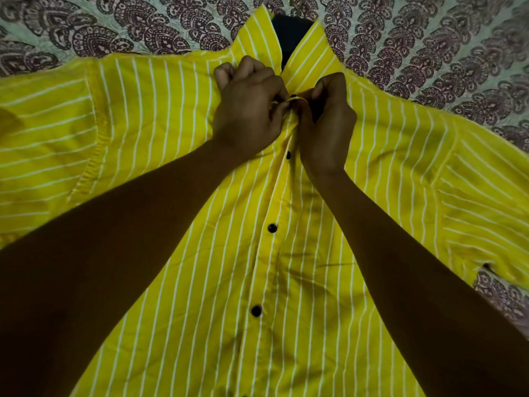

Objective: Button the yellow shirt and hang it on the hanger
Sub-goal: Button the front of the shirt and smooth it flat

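head view looks steeply down, close over shirt.

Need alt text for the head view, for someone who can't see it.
The left hand and right hand pinch the front edges of a yellow shirt with white stripes just below its collar, at a black button. The shirt lies spread front-up on a paisley bedcover, with more black buttons down its front.

No text, label, brand, number or sign can be read. The yellow shirt bears only white stripes, and the bedsheet towards 11 o'clock only a paisley print.
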`<state>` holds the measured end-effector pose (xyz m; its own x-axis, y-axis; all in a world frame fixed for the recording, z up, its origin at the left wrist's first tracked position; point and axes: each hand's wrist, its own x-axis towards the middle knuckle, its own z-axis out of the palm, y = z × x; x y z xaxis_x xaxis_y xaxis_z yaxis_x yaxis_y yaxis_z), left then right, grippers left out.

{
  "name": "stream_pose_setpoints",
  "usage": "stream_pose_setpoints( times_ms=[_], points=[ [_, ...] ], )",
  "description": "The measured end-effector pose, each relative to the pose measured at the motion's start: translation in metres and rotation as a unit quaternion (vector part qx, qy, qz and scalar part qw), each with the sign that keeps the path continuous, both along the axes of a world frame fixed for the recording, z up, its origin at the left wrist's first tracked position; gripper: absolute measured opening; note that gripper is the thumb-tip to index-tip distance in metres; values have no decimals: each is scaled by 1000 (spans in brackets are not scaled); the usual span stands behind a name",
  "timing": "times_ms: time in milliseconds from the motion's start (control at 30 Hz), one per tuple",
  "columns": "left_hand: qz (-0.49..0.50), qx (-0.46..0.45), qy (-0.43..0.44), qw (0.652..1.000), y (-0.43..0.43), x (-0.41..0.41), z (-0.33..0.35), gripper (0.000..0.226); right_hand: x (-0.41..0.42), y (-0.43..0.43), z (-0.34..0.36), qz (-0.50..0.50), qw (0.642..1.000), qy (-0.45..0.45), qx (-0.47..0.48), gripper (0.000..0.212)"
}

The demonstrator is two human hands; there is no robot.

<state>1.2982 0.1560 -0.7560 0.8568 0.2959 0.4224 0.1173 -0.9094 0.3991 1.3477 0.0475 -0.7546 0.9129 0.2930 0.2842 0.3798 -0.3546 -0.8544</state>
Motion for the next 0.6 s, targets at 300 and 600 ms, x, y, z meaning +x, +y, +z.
stream_pose_setpoints(
  times_ms=[300,600],
  points=[
    [6,-47,-5,999,1,-1,-1,14,2,1,7,21,995,-60,-76,38],
    [13,-46,0,999,1,0,0,21,15,3,3,-10,901,-386,-200,24]
  ],
)
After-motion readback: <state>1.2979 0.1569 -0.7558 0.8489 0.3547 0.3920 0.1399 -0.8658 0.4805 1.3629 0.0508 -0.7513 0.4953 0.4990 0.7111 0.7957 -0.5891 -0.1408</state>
